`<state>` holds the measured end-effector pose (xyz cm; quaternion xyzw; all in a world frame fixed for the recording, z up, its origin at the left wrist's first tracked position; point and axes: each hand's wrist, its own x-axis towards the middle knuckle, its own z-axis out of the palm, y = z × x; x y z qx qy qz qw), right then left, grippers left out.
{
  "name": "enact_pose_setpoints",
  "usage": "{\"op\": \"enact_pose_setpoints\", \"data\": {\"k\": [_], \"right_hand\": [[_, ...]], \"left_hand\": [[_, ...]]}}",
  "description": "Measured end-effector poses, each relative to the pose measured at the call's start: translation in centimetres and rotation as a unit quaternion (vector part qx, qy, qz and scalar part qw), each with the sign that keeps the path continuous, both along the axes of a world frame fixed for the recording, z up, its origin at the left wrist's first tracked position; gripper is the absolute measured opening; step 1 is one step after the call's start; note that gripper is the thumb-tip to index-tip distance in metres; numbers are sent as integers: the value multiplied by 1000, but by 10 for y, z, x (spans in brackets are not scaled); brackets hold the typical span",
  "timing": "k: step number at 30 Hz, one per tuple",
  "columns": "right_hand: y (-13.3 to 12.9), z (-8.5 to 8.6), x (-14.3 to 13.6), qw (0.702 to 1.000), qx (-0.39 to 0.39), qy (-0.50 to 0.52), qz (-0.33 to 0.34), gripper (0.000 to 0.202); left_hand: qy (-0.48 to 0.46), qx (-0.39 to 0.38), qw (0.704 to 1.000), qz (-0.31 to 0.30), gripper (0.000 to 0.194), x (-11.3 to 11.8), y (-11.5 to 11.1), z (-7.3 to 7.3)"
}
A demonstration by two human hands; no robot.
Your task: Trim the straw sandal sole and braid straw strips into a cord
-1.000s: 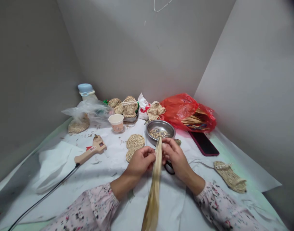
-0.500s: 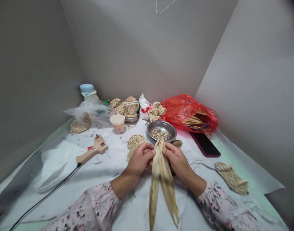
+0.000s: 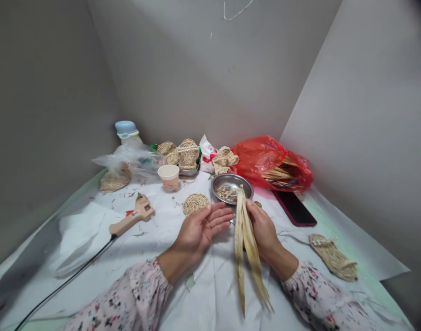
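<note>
My right hand [image 3: 262,229] grips a dried corn husk [image 3: 244,234] near its top, and the husk hangs down in two long, pale yellow strips. My left hand [image 3: 202,230] is off the husk, palm turned up with its fingers stretched out, just left of it. Behind the husk's tip stands a round metal bowl [image 3: 220,181] holding small husk scraps. A coiled, braided straw disc [image 3: 195,203] lies beyond my left hand, its near side partly hidden by that hand.
To the left lie a glue gun [image 3: 136,215] with a black cord and a paper cup [image 3: 168,177]. A red plastic bag [image 3: 255,158] of straw, a phone [image 3: 295,208] and a woven slipper shape [image 3: 333,256] are at right. Woven pieces [image 3: 187,154] stand at the back.
My left hand has let go of the husk and opened, palm up. The right hand has carried the husk a little to the right.
</note>
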<state>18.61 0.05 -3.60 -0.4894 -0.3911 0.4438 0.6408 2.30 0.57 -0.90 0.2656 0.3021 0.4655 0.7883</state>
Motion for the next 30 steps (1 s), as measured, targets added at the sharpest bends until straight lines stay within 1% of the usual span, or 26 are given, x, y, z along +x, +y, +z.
{"op": "enact_pose_setpoints", "data": {"k": [1,3,6,8,11,16,19,21,22,24,25,26,30], "right_hand": [[-1,1,-1,1000,-3,18,17,31],[-3,5,-2,996,-11,53,71,32],[-7,10,-3,988,-13,70,135,31],[-8,12,-3,987,-10,64,148,29],[-9,11,-2,987,-11,52,150,25],[-10,12,-3,985,-17,52,165,27],[-10,13,-4,984,-17,60,169,26],[-10,12,-4,984,-19,60,166,26],[-10,12,-3,984,-20,59,165,26],[-9,9,-3,985,-17,55,162,27],[-8,8,-2,985,-15,54,162,27],[-7,7,-2,985,-13,55,162,28],[-6,3,-1,984,-5,63,166,32]], "left_hand": [[12,8,1000,0,28,0,-1,0],[37,27,999,-5,24,1,-2,-1],[90,44,995,-12,16,0,-3,-1],[132,53,990,-14,15,0,-4,0],[180,73,981,-15,22,0,-6,2],[205,91,974,42,40,0,-8,4],[199,105,973,52,55,1,-8,3],[182,85,978,51,54,1,-7,1],[168,72,982,46,49,1,-7,0],[127,55,990,29,29,1,-6,-1],[105,55,993,23,20,1,-5,-1],[85,60,994,21,17,1,-4,-1],[39,75,996,29,37,0,-3,0]]}}
